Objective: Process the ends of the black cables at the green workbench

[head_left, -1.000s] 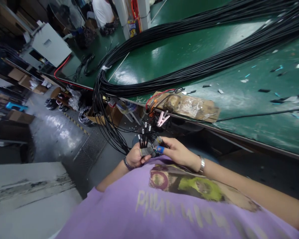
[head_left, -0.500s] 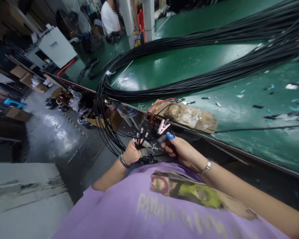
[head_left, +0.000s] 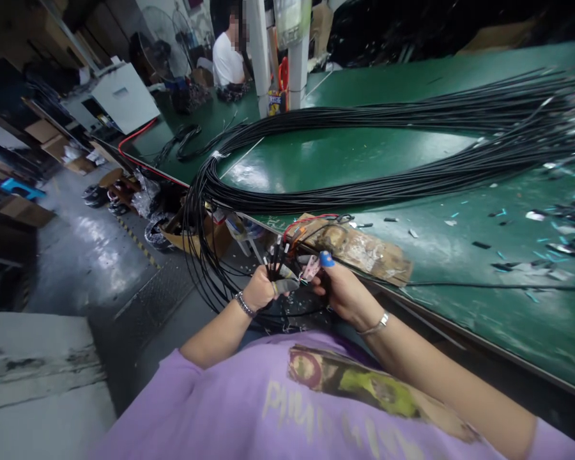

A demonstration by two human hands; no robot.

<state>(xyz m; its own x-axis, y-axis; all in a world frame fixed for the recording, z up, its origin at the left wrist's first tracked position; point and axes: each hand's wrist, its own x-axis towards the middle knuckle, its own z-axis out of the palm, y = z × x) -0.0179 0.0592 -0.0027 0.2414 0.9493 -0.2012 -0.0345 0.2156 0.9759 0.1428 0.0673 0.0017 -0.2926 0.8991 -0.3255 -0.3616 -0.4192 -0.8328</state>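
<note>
black white-tipped cables (head_left: 277, 257) sit bunched in the left hand (head_left: 260, 289).

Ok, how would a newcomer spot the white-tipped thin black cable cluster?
From the green tabletop, drop past its near edge to the left hand. The cluster sticks up from that grip, its white tips setting it apart from the black cable loop above.

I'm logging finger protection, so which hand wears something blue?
The right hand: a blue covering sits on its thumb, whereas the left hand shows grey coverings and no blue.
</note>
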